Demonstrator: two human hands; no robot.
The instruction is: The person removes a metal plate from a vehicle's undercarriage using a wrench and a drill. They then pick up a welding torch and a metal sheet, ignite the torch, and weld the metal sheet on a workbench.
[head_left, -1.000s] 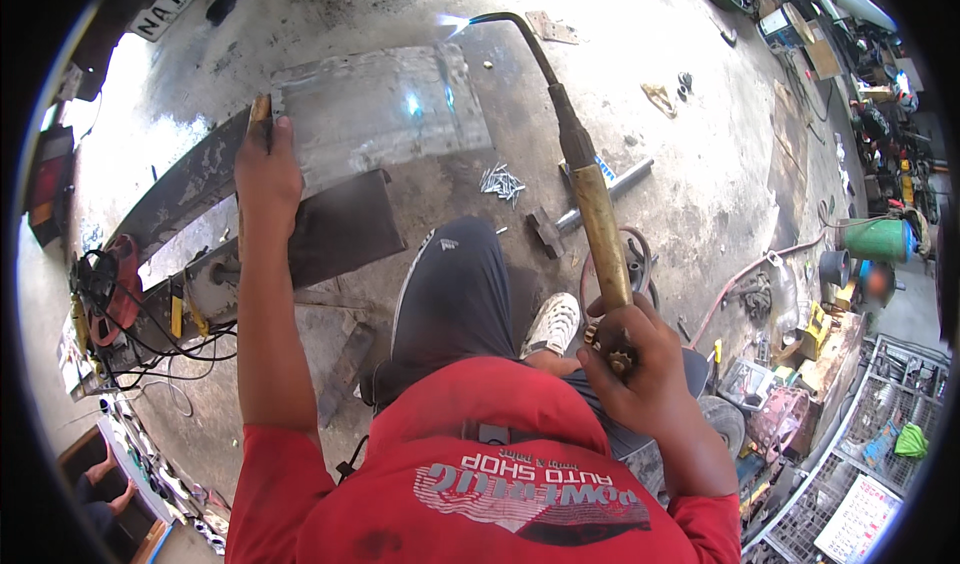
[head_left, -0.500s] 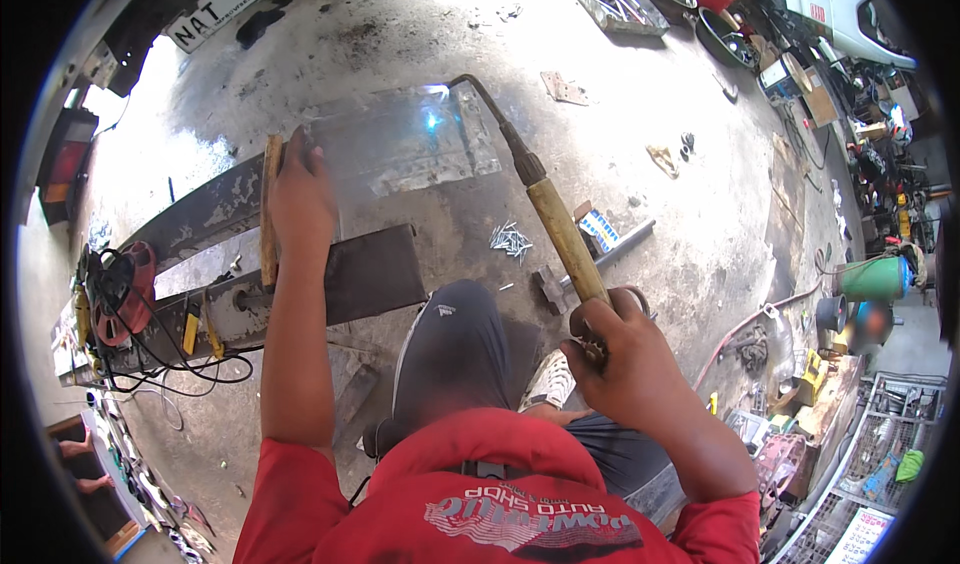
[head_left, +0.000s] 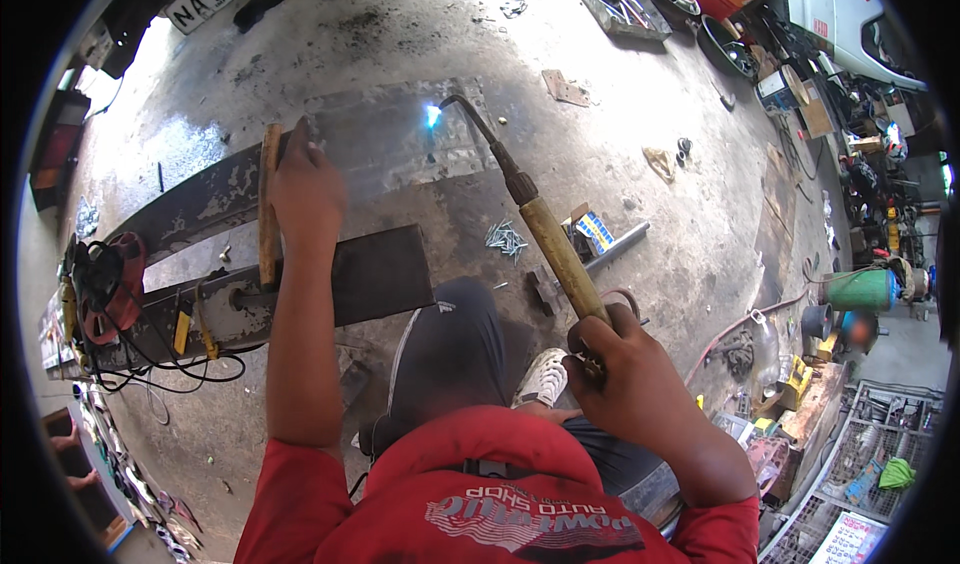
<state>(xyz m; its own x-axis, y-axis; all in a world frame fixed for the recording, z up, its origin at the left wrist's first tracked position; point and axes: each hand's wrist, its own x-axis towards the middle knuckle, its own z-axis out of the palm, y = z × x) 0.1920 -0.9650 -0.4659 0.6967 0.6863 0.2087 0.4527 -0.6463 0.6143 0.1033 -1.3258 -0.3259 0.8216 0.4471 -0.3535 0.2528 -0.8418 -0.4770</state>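
My right hand (head_left: 625,359) is closed round the lower end of a gas torch (head_left: 548,234) with a yellowed handle and a bent dark neck. A bright blue-white glow (head_left: 433,116) shows at its tip, over a worn metal sheet (head_left: 400,134) lying flat beyond my knees. My left hand (head_left: 305,194) is at the sheet's left end, its fingers curled by the far end of a wooden strip (head_left: 268,204); the grip is partly hidden. That strip lies across two dark metal rails, under or beside my wrist. A dark flat plate (head_left: 380,274) sits right of my left forearm.
Screws (head_left: 507,239) lie piled on the concrete near a small box (head_left: 594,232) and a hammer (head_left: 590,269). Cables and a red-and-black tool (head_left: 112,289) rest at the rails' left end. A tool tray (head_left: 615,2) stands far right; a hose (head_left: 745,319) runs along the right.
The torch tip has moved slightly left and nearer to me over the sheet, and its glow with it. My left hand stays by the wooden strip. The view has shifted a little.
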